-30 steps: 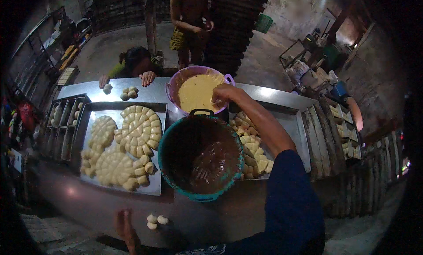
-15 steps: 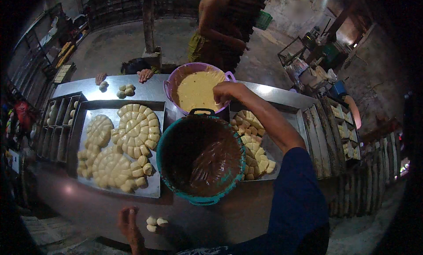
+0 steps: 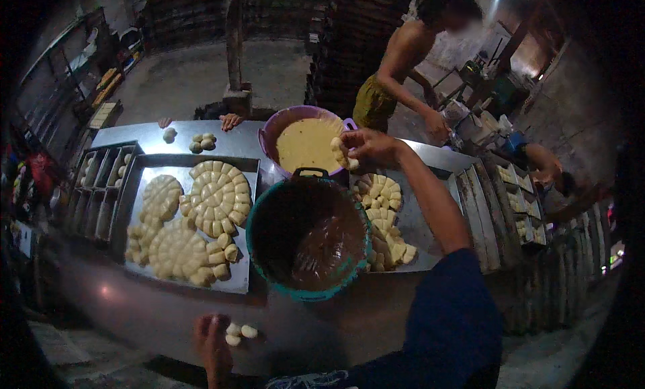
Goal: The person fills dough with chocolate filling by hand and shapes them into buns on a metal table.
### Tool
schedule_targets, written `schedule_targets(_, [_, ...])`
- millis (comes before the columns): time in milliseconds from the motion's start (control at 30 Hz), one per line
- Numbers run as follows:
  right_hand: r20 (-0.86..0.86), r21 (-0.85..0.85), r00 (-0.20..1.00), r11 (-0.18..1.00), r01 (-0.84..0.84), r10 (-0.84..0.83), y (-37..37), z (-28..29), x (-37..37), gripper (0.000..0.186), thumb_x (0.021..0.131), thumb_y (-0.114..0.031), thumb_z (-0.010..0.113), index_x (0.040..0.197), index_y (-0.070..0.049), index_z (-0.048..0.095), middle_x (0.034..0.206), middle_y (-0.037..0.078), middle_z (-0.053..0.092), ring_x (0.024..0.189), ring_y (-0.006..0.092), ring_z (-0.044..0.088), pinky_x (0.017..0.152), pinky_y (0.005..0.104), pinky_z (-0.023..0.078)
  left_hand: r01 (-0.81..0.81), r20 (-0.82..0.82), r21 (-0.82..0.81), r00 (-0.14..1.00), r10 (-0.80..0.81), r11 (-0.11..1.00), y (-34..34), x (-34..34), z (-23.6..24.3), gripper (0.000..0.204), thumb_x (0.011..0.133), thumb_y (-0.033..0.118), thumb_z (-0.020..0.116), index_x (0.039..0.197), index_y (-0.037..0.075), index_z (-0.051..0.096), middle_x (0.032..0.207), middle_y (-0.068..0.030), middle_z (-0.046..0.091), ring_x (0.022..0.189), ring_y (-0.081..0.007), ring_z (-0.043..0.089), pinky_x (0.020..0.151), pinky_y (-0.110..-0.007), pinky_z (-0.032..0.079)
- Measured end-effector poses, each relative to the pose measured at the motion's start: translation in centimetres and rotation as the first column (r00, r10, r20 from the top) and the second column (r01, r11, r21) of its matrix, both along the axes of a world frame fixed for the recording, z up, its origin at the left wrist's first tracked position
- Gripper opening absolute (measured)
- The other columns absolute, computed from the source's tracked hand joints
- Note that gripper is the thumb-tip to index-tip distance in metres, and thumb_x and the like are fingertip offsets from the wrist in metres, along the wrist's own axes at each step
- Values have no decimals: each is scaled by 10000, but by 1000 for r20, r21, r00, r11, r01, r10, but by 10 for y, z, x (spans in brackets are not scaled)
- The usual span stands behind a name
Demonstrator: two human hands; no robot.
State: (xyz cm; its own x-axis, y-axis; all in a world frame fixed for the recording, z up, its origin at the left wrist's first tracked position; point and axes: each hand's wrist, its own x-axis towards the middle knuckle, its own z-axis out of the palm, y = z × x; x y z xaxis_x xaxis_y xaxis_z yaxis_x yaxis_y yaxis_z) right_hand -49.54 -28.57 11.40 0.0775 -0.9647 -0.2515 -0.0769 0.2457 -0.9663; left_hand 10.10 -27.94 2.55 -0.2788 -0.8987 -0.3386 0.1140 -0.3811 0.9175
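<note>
My right hand is closed on a lump of pale yellow paste, over the right rim of a purple tub. Smooth yellow paste fills much of that tub. Down at the near edge, my left hand is curled upward, dim and slightly blurred; what it holds, if anything, I cannot make out. Beside its fingers lie several small dough balls. A teal bucket, its inside smeared with brown paste, stands between my arms.
A metal tray on the left carries dough pieces set in rings; another tray is at right. Divided tins sit at both ends. Another person's hand rests near dough balls; a person stands beyond.
My right hand has risen from the yellow paste and moved right with a lump of it. My left hand has shifted right, closer to the dough balls. The standing person has moved right.
</note>
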Motion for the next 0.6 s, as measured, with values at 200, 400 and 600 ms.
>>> schedule_targets(200, [478, -45, 832, 939, 342, -281, 104, 4, 228, 753, 830, -4, 729, 1448, -97, 311, 1222, 89, 609, 1075, 196, 633, 942, 349, 522, 607, -525, 360, 759, -383, 709, 41, -68, 16, 356, 981, 323, 564, 1219, 58, 544, 1155, -83, 613, 1079, -238, 601, 933, -386, 495])
schedule_targets(400, [570, 86, 699, 878, 472, -432, 188, -18, 363, 817, 824, 19, 721, 1472, -106, 238, 1199, 155, 597, 1080, 221, 629, 876, 339, 556, 731, -690, 420, 643, -334, 538, 70, -70, 40, 363, 1018, 313, 493, 1277, 62, 524, 1225, -68, 596, 1125, -191, 581, 939, -339, 487])
schedule_targets(600, [636, 169, 580, 826, 538, -508, 207, -41, 412, 766, 847, 29, 692, 1469, -86, 261, 1218, 149, 591, 1098, 211, 617, 895, 329, 547, 681, -702, 548, 690, -175, 486, 84, -29, 9, 356, 1013, 310, 505, 1288, 83, 513, 1266, -92, 572, 1086, -197, 594, 924, -368, 508])
